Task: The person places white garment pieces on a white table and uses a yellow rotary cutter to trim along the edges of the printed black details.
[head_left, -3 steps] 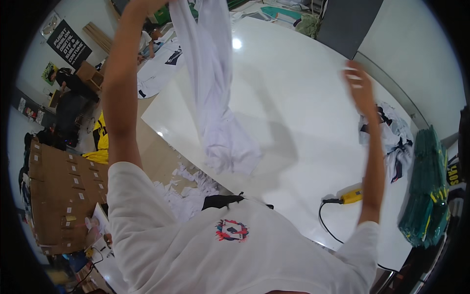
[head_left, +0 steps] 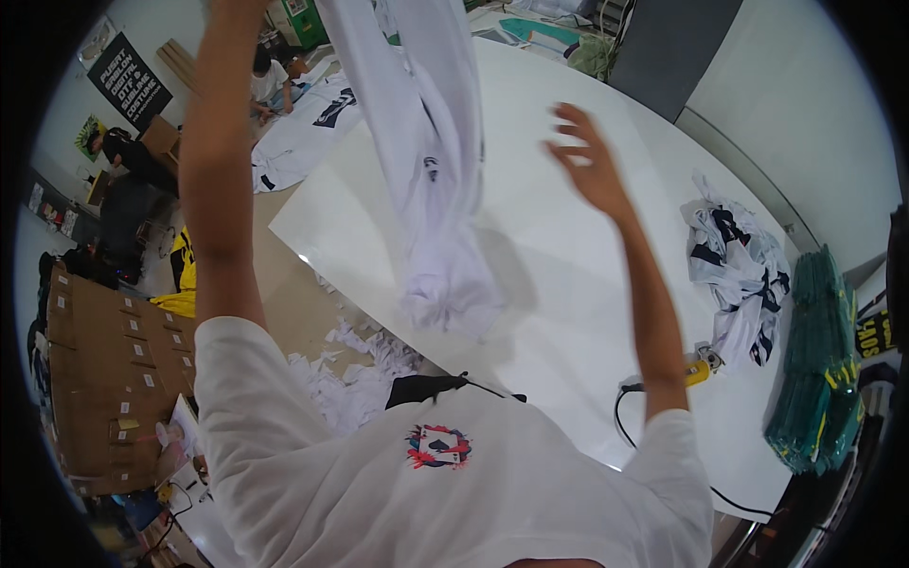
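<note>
A long white garment (head_left: 431, 227) with a small dark print hangs from the top edge over the white table (head_left: 549, 379), its lower end bunched near the middle. My left hand (head_left: 239, 8) is raised at the top edge, left of the fabric, mostly cut off with its fingers hidden. My right hand (head_left: 592, 161) is in the air right of the garment, open with fingers spread and slightly blurred. Beyond it lies a crumpled pile of white and navy fabric (head_left: 739, 275). A yellow corded tool (head_left: 699, 371) lies partly behind my right forearm.
Green bagged bundles (head_left: 810, 360) line the right edge. Two other people (head_left: 133, 156) (head_left: 275, 95) are at the back left, near white fabric pieces (head_left: 294, 151). Cardboard boxes (head_left: 99, 388) stand at left; white scraps (head_left: 341, 379) lie on the floor below the table edge.
My right hand has swung left toward the hanging garment. My left arm has shifted slightly left and up, and the garment's upper part has spread rightward, showing its dark print.
</note>
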`<state>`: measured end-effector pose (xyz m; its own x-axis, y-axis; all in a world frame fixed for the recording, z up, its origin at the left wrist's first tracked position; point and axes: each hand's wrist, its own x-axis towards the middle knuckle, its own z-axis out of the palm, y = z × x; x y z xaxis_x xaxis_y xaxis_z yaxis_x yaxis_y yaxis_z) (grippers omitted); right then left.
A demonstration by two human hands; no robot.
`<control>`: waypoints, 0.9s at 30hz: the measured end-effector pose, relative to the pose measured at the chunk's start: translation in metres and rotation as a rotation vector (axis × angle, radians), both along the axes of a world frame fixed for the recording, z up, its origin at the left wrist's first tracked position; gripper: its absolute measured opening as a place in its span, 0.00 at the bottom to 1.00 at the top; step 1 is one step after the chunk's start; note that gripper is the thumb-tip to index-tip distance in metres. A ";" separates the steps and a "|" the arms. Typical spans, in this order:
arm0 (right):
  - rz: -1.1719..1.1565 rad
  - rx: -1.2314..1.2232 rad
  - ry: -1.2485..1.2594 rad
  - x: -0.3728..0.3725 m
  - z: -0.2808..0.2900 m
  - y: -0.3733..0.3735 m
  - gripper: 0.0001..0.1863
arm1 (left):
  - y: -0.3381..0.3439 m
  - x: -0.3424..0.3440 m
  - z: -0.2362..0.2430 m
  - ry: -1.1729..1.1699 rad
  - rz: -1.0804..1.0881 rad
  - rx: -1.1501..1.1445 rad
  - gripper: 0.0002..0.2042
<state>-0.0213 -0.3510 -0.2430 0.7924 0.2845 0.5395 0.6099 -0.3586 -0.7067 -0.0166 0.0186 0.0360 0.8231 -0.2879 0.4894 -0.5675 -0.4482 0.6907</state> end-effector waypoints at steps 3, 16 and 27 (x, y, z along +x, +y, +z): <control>0.393 0.009 0.416 -0.010 -0.017 0.071 0.28 | 0.046 0.004 0.024 0.055 -0.136 -0.223 0.29; -0.283 0.175 0.156 0.003 0.119 -0.017 0.26 | 0.162 0.104 -0.252 0.409 -0.329 0.396 0.21; -0.833 -0.389 -0.178 -0.020 0.170 -0.045 0.25 | 0.107 0.121 -0.296 0.152 -0.012 -0.310 0.12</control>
